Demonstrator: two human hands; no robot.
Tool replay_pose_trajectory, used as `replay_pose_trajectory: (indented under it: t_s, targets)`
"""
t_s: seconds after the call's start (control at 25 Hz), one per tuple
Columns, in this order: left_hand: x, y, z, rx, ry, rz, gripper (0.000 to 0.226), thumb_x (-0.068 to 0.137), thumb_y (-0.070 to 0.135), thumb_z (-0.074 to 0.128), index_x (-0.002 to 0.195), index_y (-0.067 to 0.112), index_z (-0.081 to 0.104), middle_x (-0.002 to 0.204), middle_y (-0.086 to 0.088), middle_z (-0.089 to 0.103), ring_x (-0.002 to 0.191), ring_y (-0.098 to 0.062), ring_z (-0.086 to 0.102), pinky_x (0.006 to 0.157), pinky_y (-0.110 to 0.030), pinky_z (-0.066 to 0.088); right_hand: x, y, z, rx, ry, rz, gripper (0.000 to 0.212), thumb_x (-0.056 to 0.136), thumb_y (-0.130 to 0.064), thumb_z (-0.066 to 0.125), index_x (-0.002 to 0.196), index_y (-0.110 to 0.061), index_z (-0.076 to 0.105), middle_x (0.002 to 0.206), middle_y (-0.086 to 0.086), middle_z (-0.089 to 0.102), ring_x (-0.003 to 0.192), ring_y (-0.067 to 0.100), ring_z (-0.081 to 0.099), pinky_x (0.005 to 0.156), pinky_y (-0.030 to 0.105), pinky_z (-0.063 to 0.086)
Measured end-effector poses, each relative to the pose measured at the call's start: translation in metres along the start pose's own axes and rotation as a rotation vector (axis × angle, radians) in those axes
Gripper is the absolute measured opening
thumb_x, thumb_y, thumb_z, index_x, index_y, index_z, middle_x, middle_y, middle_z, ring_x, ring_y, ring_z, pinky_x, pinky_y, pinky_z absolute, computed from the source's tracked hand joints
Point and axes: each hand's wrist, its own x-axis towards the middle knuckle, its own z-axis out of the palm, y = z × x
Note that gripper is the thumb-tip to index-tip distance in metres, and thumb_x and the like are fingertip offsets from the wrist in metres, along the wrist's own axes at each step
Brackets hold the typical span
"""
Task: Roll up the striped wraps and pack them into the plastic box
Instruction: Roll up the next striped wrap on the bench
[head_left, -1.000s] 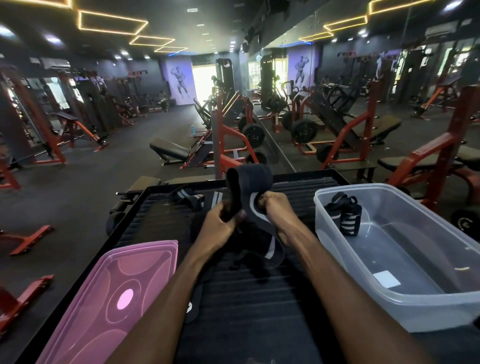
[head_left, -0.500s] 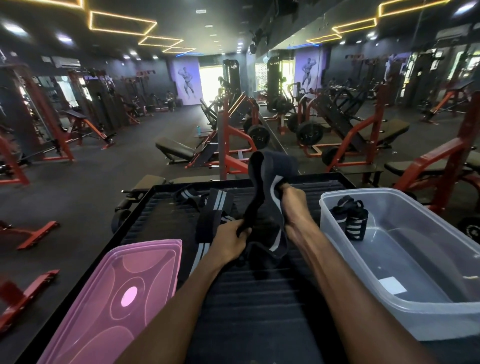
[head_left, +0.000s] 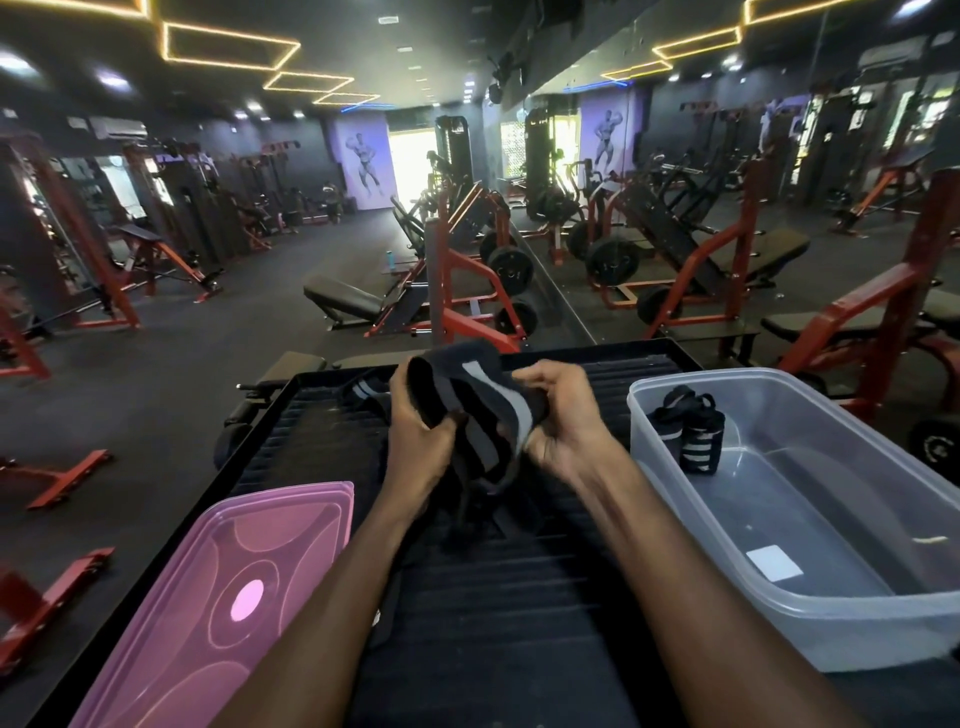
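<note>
Left hand (head_left: 418, 441) and right hand (head_left: 563, 434) both grip a striped wrap (head_left: 480, 410); no writing readable.

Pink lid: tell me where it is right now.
In the head view the pink lid lies at lower left on the black platform, beside the left forearm and across from the plastic box on the right.

Black grey-striped wrap (head_left: 470, 410) held up at frame centre, partly folded; rolled wraps (head_left: 688, 434) stood in clear plastic box (head_left: 852, 631) (far corner), right.
</note>
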Motion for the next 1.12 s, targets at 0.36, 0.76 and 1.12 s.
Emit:
replay_pose_trajectory:
  t_s: [0.36, 0.76, 1.12]
  targets:
    - [0.012, 0.013, -0.010, -0.120, 0.120, -0.298, 0.034, 0.092, -0.005, 0.057, 0.124, 0.007, 0.052, 0.092, -0.005, 0.065, 0.074, -0.013, 0.066, 0.057, -0.023, 0.051, 0.004, 0.005, 0.002, -0.298, -0.038, -0.308, 0.029, 0.098, 0.001, 0.053, 0.117, -0.020, 0.051, 0.093, 0.009, 0.067, 0.073, 0.022, 0.065, 0.057, 0.042, 0.058]
    - [-0.007, 0.026, -0.017, -0.112, -0.113, -0.606, 0.015, 0.088, -0.014, 0.055, 0.089, -0.007, 0.068, 0.084, -0.023, 0.072, 0.068, -0.028, 0.072, 0.060, -0.033, 0.061, 0.017, 0.008, -0.004, 0.178, -0.089, -0.183, 0.030, 0.089, 0.007, 0.060, 0.119, 0.008, 0.059, 0.113, 0.028, 0.064, 0.102, 0.034, 0.064, 0.092, 0.044, 0.058]
    - [-0.058, 0.052, -0.014, 0.220, -0.535, -0.622, 0.022, 0.091, 0.017, 0.070, 0.074, 0.010, 0.058, 0.054, 0.000, 0.061, 0.040, -0.008, 0.055, 0.036, -0.020, 0.044, 0.011, 0.015, 0.000, -0.211, 0.078, -0.311, 0.044, 0.083, 0.020, 0.061, 0.118, -0.006, 0.062, 0.093, 0.018, 0.067, 0.077, 0.024, 0.069, 0.060, 0.028, 0.060]
